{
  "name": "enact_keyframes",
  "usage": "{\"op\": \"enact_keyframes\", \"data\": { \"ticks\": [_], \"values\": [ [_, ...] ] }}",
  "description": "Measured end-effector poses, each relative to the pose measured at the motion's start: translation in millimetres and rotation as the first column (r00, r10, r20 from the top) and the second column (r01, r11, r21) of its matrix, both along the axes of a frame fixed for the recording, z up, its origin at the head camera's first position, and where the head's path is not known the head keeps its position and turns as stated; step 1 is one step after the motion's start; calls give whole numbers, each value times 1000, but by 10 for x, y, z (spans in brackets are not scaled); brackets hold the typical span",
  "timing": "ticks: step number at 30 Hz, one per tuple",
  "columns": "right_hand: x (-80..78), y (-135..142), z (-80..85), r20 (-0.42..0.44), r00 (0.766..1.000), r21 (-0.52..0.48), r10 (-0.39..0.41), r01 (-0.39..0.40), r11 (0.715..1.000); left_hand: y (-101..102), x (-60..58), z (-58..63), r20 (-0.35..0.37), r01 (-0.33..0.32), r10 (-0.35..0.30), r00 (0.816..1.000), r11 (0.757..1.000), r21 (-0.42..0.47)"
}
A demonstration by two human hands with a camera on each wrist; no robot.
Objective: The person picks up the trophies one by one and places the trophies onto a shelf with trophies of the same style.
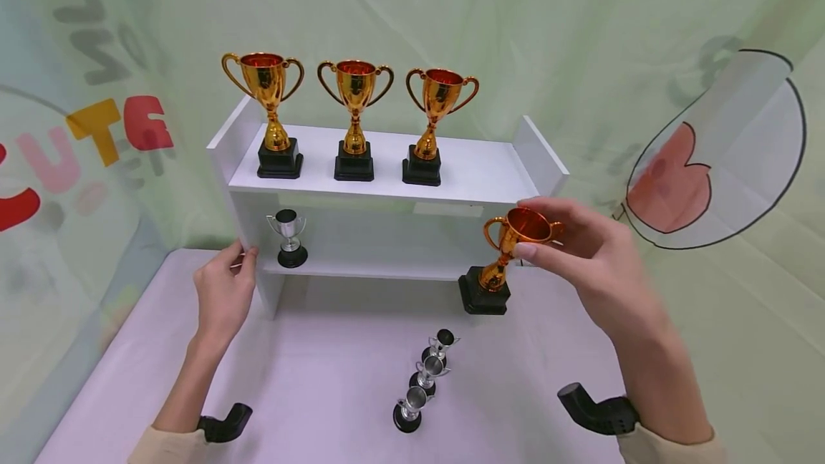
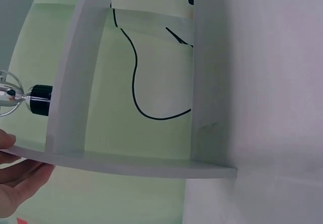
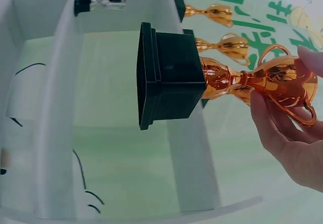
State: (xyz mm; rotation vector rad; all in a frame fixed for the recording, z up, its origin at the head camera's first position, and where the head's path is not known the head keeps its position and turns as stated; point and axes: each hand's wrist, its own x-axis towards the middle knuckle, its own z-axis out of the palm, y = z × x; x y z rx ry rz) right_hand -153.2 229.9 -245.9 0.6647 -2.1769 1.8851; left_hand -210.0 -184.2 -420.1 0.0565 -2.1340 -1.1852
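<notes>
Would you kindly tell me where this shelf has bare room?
Top board: bare between the rightmost standing gold trophy and right side panel. Lower board: bare right of its silver trophy. Crowded: top board's left and middle.

On the backdrop (image 1: 548, 41) left of the white shelf (image 1: 480, 163), letters U (image 1: 66, 160), T (image 1: 103, 131) and E (image 1: 145, 124) are showing; above it, green characters (image 3: 258, 26) are appearing incompletely.
</notes>
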Motion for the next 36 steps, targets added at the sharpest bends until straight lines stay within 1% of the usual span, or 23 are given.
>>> {"op": "enact_keyframes", "data": {
  "ticks": [7,9,12,15,19,24,30,36],
  "values": [
    [-125,13,344,5,1000,-9,-26,26,1000,2,-2,7,-1,6,-6,1000,1000,3],
    [-167,21,462,13,1000,-18,-20,20,1000,0,-4,7,-2,6,-6,1000,1000,0],
    [-236,18,624,16,1000,-60,7,-6,998,-7,-2,2,-4,-2,2,1000,1000,-4],
    [-293,-2,742,13,1000,-96,25,-23,995,-7,2,-5,-7,-2,2,1000,1000,-5],
    [-358,-32,830,13,999,-111,31,-29,993,-5,8,-13,-12,1,-1,1000,1000,-10],
    [-448,-48,902,44,999,-96,6,-2,995,-4,5,-17,-19,2,-2,1000,1000,-17],
    [-570,-29,979,85,995,-65,-46,52,997,-1,-4,-10,-26,6,-6,1000,1000,-26],
    [-718,-25,989,82,996,-46,-35,39,998,0,-5,-8,-20,-1,0,1000,999,-37]
  ]
}}
